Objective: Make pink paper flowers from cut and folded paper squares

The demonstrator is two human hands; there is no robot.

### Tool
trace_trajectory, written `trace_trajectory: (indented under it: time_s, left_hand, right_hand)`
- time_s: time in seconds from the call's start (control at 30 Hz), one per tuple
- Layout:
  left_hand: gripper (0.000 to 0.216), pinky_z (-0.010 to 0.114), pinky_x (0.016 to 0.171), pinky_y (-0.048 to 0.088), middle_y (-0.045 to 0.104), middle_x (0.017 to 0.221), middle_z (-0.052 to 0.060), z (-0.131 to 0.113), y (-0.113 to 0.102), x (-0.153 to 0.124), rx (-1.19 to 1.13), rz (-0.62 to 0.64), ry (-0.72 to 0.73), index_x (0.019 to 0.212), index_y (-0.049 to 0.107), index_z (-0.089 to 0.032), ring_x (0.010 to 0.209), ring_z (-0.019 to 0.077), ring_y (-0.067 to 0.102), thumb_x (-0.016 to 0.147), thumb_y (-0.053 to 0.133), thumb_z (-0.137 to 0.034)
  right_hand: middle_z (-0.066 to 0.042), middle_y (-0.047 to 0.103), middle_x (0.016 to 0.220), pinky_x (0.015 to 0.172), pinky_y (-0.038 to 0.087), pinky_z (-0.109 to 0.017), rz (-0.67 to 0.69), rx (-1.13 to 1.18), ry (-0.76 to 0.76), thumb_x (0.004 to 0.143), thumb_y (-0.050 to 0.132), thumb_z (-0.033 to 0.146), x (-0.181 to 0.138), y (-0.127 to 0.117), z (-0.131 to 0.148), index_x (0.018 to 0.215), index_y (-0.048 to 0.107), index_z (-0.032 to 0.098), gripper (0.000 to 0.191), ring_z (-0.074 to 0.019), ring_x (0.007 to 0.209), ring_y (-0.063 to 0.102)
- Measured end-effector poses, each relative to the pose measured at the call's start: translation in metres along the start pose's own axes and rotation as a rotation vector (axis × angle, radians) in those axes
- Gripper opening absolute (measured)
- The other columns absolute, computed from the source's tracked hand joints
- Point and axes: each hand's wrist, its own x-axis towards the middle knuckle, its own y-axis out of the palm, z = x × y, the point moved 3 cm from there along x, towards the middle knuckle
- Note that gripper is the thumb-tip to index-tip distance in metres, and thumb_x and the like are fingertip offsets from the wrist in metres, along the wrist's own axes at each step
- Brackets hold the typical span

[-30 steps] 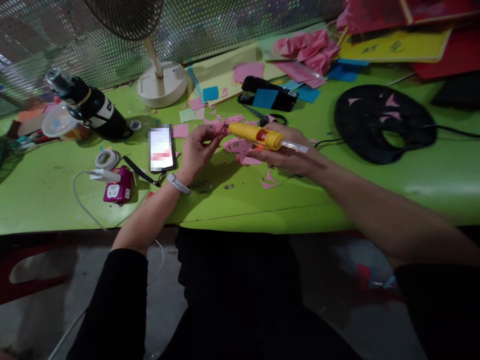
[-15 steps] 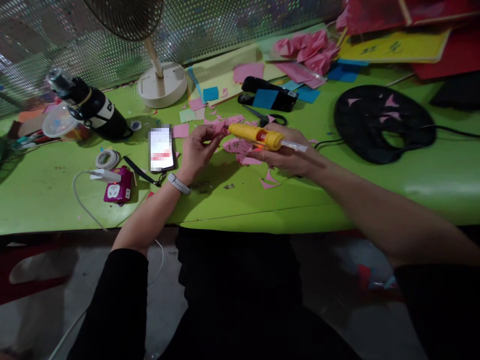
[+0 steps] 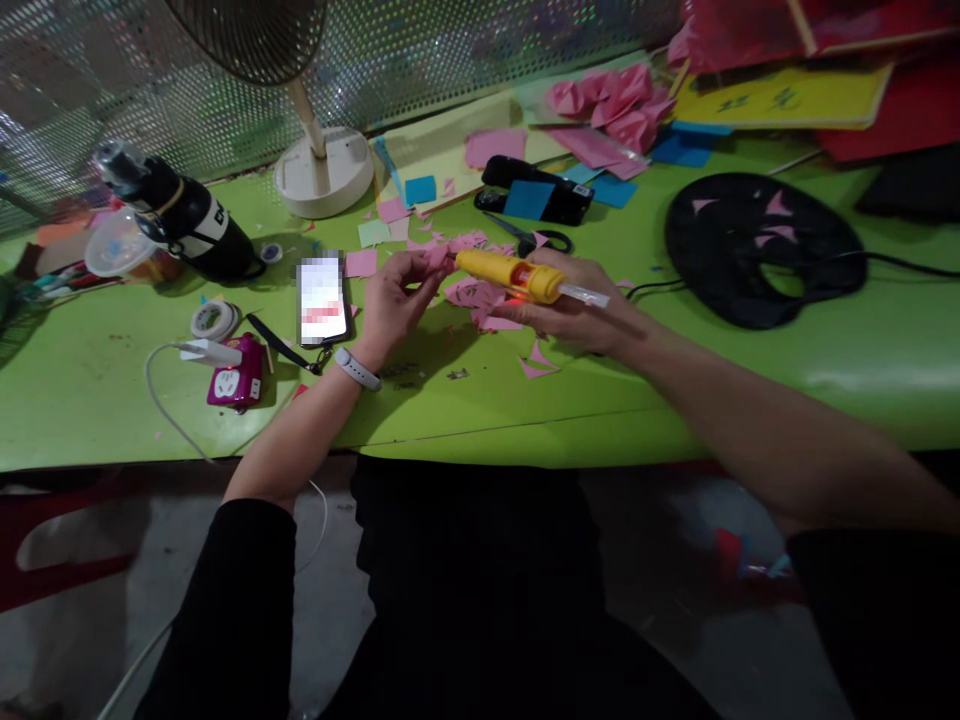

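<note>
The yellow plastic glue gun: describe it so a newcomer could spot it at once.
Across the bright green table, find the bare right grip beside pink paper scraps. It holds the yellow plastic glue gun, pointing towards the left grip. Unlike the thin scraps, this is a thick tube with a clear stick jutting from its back.

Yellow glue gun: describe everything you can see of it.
The yellow glue gun looks plastic, with an opening in its side, a reddish glow beneath and a clear stick jutting from its back. The right hand grips it above the table, hiding the handle. Its nose points toward pink paper in the left hand; whether they touch is unclear.
</note>
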Motion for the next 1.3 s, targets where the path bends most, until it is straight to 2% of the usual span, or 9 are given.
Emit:
trace_trajectory:
  time_s: [0.2, 0.47, 0.67, 1.0, 1.1, 1.17, 1.23, 1.3]
  left_hand:
    - [0.012, 0.022, 0.067, 0.063, 0.075, 0.097, 0.004, 0.004, 0.001, 0.0, 0.053, 0.008, -0.047, 0.098, 0.068, -0.018, 0.083, 0.0099, 0.074, 0.092, 0.08, -0.019]
    - [0.014, 0.023, 0.07, 0.063, 0.074, 0.096, 0.003, 0.001, 0.001, 0.0, 0.049, -0.005, -0.007, 0.096, 0.069, -0.019, 0.082, 0.0097, 0.072, 0.094, 0.079, -0.028]
    - [0.013, 0.022, 0.068, 0.062, 0.074, 0.093, 0.003, 0.003, 0.0, 0.0, 0.045, 0.004, -0.008, 0.096, 0.07, -0.02, 0.079, 0.0096, 0.071, 0.094, 0.078, -0.029]
    - [0.019, 0.022, 0.068, 0.061, 0.073, 0.092, 0.003, 0.002, -0.001, 0.001, 0.054, -0.007, 0.01, 0.094, 0.069, -0.019, 0.079, 0.0103, 0.072, 0.093, 0.079, -0.035]
    - [0.02, 0.022, 0.068, 0.062, 0.073, 0.094, 0.004, 0.007, -0.001, 0.001, 0.035, -0.017, -0.011, 0.093, 0.067, -0.018, 0.079, 0.0102, 0.072, 0.093, 0.079, -0.034]
    - [0.018, 0.022, 0.068, 0.061, 0.073, 0.092, 0.004, 0.01, -0.001, 0.001, 0.023, -0.022, -0.042, 0.094, 0.067, -0.018, 0.077, 0.01, 0.071, 0.092, 0.079, -0.031]
    - [0.016, 0.022, 0.068, 0.061, 0.073, 0.09, 0.003, 0.012, -0.001, 0.001, 0.016, -0.018, -0.07, 0.094, 0.067, -0.018, 0.077, 0.01, 0.071, 0.091, 0.079, -0.028]
    - [0.014, 0.022, 0.069, 0.061, 0.073, 0.09, 0.003, 0.011, -0.001, 0.001, 0.009, -0.009, -0.078, 0.094, 0.067, -0.018, 0.077, 0.0099, 0.071, 0.091, 0.078, -0.026]
  right_hand:
    - [0.0, 0.057, 0.076, 0.056, 0.05, -0.034, 0.012, 0.047, 0.035, 0.073, 0.08, 0.075, 0.0, -0.001, 0.001, 0.089, 0.056, 0.025, 0.058, -0.0195, 0.066, 0.057]
    - [0.001, 0.056, 0.073, 0.056, 0.044, -0.032, -0.004, -0.033, 0.001, 0.076, 0.079, 0.069, 0.001, 0.0, -0.005, 0.087, 0.054, 0.025, 0.051, -0.0191, 0.065, 0.055]
    - [0.001, 0.054, 0.072, 0.058, 0.043, -0.034, 0.003, -0.047, -0.015, 0.074, 0.075, 0.078, 0.001, -0.001, -0.001, 0.085, 0.052, 0.026, 0.058, -0.0194, 0.063, 0.052]
    - [0.002, 0.052, 0.071, 0.055, 0.035, -0.031, 0.012, -0.064, -0.141, 0.076, 0.074, 0.078, 0.002, -0.004, -0.003, 0.08, 0.05, 0.025, 0.059, -0.015, 0.06, 0.045]
    - [0.0, 0.056, 0.073, 0.056, 0.036, -0.031, -0.046, -0.09, -0.218, 0.073, 0.072, 0.085, 0.003, -0.015, 0.001, 0.081, 0.053, 0.025, 0.063, -0.0156, 0.061, 0.047]
    - [-0.001, 0.057, 0.073, 0.057, 0.037, -0.033, -0.15, -0.144, -0.22, 0.072, 0.072, 0.087, 0.003, -0.03, 0.002, 0.082, 0.053, 0.026, 0.065, -0.0165, 0.061, 0.047]
    - [-0.003, 0.06, 0.076, 0.06, 0.04, -0.035, -0.248, -0.233, -0.176, 0.072, 0.072, 0.087, 0.004, -0.05, 0.0, 0.085, 0.056, 0.025, 0.065, -0.0178, 0.062, 0.05]
    - [-0.008, 0.068, 0.087, 0.066, 0.045, -0.038, -0.29, -0.366, -0.089, 0.071, 0.078, 0.082, 0.006, -0.072, -0.008, 0.092, 0.062, 0.024, 0.064, -0.0206, 0.069, 0.057]
